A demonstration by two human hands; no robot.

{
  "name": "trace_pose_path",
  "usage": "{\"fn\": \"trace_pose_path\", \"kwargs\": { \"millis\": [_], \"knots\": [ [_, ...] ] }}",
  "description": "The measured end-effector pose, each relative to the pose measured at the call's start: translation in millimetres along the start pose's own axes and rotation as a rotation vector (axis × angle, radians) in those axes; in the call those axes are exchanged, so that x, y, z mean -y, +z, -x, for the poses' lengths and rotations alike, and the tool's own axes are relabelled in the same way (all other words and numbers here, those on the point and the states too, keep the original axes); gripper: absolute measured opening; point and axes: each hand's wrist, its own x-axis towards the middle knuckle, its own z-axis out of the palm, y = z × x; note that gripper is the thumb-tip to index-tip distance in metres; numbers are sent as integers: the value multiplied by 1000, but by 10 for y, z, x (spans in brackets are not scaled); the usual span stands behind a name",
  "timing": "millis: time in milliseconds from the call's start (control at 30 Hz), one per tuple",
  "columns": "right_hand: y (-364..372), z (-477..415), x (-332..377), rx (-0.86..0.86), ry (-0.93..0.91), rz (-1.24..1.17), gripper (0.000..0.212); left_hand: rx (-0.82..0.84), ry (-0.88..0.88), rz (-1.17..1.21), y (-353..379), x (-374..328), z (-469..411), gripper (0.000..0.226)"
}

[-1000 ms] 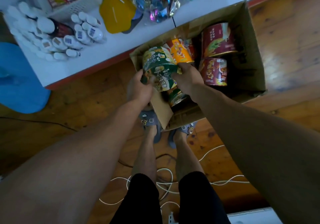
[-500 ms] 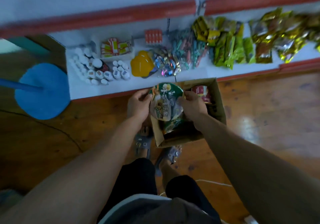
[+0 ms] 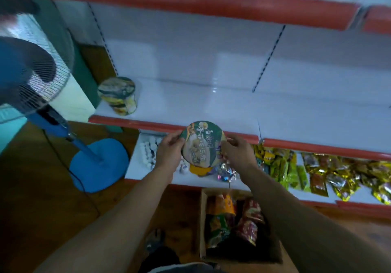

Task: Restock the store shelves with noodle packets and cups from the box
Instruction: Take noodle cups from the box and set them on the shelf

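You hold the green noodle cup between both hands, with its lid turned up toward you. It is in the air, just at the red front edge of the middle shelf. The fingers of your left hand are curled on the left rim, and the fingers of your right hand are clamped on the right rim.

I judge that the cup is light, with a thin wall that dents easily and a lid that can tear. The printed wrap looks smooth, so it may slip. Take hold at the rim, where it is probably most stiff, and do not press on the lid.

The middle shelf is mostly bare. One other noodle cup stands at its far left end, and there is wide room to the right of it. The bottom of the cup must pass over the red edge. The upper shelf hangs above, but the height seems enough. The standing fan is near on the left, so mind your left elbow. The box lies on the floor near you, with more cups and packets inside.
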Motion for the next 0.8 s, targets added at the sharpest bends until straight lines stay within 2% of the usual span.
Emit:
{"fn": "trace_pose_path", "kwargs": {
  "millis": [67,233,400,567,733,800],
  "knots": [
    [82,-9,336,-2,-70,8,39,-22,48,35,-199,-283,-47,17],
    [475,-66,1004,-4,-172,-7,39,-74,104,174,-748,-792,-277,16],
    [1032,-144,1628,14,-211,-66,37,-96,142,152,-1415,-1126,-755,21],
    [1589,-331,2123,24,-207,-116,36,-95,102,281,-1920,-1380,-1297,28],
    [2140,-611,2493,50,-170,-144,20,-76,25,327,-2303,-1403,-1958,36],
    [2310,-747,2589,64,-151,-154,24,-61,6,322,-2397,-1461,-2123,30]
  ]
}}
